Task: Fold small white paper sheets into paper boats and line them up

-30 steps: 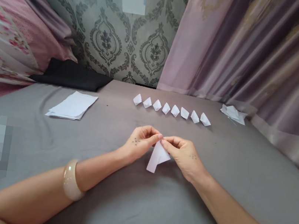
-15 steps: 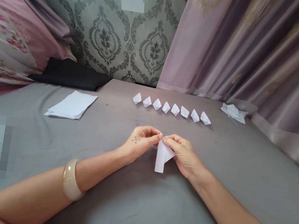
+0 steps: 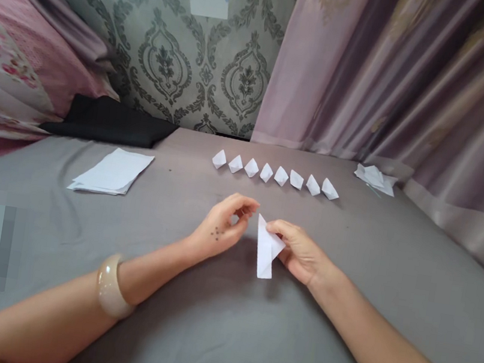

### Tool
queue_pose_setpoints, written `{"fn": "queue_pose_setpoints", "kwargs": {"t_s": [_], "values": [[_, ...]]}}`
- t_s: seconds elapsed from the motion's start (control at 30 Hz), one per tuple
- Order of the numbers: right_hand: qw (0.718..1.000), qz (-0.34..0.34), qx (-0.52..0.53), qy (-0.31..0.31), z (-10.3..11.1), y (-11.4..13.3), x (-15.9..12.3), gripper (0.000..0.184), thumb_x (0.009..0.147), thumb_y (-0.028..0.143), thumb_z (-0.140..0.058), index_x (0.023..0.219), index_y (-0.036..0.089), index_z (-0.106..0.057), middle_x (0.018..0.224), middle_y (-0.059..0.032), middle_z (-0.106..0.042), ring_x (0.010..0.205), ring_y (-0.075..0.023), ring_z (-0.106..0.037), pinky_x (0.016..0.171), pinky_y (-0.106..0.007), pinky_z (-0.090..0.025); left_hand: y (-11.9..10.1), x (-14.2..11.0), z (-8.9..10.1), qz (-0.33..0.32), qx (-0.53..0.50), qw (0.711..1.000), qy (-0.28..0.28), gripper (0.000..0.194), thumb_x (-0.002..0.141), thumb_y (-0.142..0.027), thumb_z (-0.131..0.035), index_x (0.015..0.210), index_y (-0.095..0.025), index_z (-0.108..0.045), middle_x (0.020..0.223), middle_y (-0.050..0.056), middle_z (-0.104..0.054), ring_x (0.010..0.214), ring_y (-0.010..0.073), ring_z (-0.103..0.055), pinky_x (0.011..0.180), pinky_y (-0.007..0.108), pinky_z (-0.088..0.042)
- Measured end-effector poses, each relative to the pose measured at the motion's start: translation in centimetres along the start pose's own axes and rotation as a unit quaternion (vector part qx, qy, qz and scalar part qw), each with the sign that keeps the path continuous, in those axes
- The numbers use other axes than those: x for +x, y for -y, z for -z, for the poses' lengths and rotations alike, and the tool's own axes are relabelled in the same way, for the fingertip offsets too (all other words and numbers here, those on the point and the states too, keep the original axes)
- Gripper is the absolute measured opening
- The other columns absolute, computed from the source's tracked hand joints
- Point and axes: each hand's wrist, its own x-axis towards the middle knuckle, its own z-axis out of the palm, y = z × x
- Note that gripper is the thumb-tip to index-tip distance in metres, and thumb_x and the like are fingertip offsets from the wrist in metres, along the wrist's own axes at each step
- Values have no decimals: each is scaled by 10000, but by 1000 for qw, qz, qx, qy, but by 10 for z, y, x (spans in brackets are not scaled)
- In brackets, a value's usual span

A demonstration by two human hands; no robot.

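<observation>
A folded piece of white paper hangs from my right hand, pinched near its top between thumb and fingers. One strip of it points down and a triangular flap sticks out to the right. My left hand is just left of the paper, apart from it, with curved fingers and a gap between thumb and fingertips; nothing shows in it. A wide pale bangle circles my left forearm. Beyond my hands, several small folded white paper shapes stand in a row across the grey sheet.
A stack of white paper lies on the grey sheet at the left. Some loose white papers are at the back right by the curtain. A black cloth lies at the back left, below the patterned wall.
My left hand has let go of the folded paper and drawn away to the left. The paper stays in my right hand, its lower end swung slightly right. The view has shifted a little.
</observation>
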Motion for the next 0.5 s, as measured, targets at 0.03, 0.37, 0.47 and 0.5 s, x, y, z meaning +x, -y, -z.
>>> {"fn": "queue_pose_setpoints", "kwargs": {"t_s": [0.03, 0.37, 0.47, 0.5], "values": [[1000, -12, 8, -3, 0, 0, 0, 150, 585, 170, -659, 562, 183, -511, 535, 58, -483, 527, -89, -433, 538, -244, -361, 1, 0, 2, -69, 73, 995, 3, 296, 846, -110, -460, 1105, -150, -596, 1067, 113, -618, 972, 185, -576, 847, 331, -475], [993, -94, 61, 32, 7, 5, 3, 140, 690, 263, -688, 662, 155, -603, 615, 6, -561, 539, -87, -471, 499, -216, -365, 0, 1, 5, -98, 137, 983, 73, 208, 893, -245, -492, 899, -168, -685, 880, 82, -678, 804, 175, -578, 745, 307, -457], [998, -4, 56, 22, 13, 8, 6, 320, 747, 479, -656, 774, 161, -657, 803, -44, -633, 706, -124, -555, 569, -226, -412, -3, 1, 0, 153, -39, 986, 56, 239, 831, -351, -579, 789, -146, -693, 729, 53, -653, 656, 139, -546, 618, 254, -417], [998, 27, 41, 30, 14, 7, 6, 344, 748, 508, -653, 807, 170, -668, 864, -50, -645, 775, -139, -568, 603, -234, -422, -3, 1, -1, 205, -91, 973, 62, 249, 809, -368, -603, 769, -139, -693, 715, 48, -648, 641, 129, -536, 608, 244, -406]]}}
